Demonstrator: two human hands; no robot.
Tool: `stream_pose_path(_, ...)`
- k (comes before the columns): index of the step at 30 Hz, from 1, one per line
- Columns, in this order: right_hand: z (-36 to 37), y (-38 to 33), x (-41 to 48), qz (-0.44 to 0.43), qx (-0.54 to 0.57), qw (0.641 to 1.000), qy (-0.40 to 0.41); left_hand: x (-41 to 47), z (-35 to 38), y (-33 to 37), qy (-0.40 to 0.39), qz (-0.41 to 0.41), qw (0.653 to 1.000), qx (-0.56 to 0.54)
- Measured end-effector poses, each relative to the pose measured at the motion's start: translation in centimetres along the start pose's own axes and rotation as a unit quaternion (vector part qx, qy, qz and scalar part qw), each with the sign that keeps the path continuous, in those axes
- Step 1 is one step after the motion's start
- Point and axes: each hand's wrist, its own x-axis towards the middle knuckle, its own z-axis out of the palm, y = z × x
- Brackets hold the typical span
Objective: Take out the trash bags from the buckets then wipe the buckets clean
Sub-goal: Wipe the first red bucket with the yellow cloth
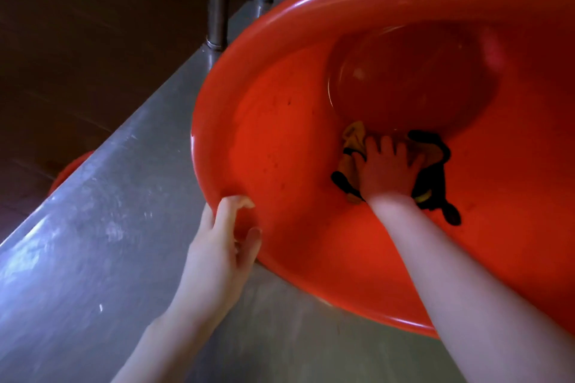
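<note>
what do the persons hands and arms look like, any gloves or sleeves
Both are bare: the left hand and right hand wear no gloves, and both forearms show no sleeves up to the frame edge. No ring, watch or bracelet shows.

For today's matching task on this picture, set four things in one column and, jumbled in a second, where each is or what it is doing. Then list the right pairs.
Column one:
1. left hand
2. right hand
3. cloth
4. bucket

Column two:
a. lies tilted on the steel table
b. grips the rim from outside
c. is pinned against the inner wall
d. presses down with spread fingers, deep inside

Pairs: 1-b, 2-d, 3-c, 4-a
</note>
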Motion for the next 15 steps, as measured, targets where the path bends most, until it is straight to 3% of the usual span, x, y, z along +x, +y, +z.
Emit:
stream_pose_path(5, -1.8, -2.6, -2.3, -0.024, 0.082, 0.995, -0.042, -0.2, 1.1, -0.7, -0.013, -0.034, 0.998, -0.047)
stream_pose_path(10, -3.5, -8.0, -13.5, -0.103, 0.181, 0.978, -0.011, -0.1, 0.7, -1.1, -0.017, -0.040, 0.998, -0.053)
stream_pose_path(15, -2.9, -8.4, -13.4, -0.070, 0.176, 0.982, 0.019, 0.0, 0.4, -1.2, -0.034, -0.034, 0.998, -0.051)
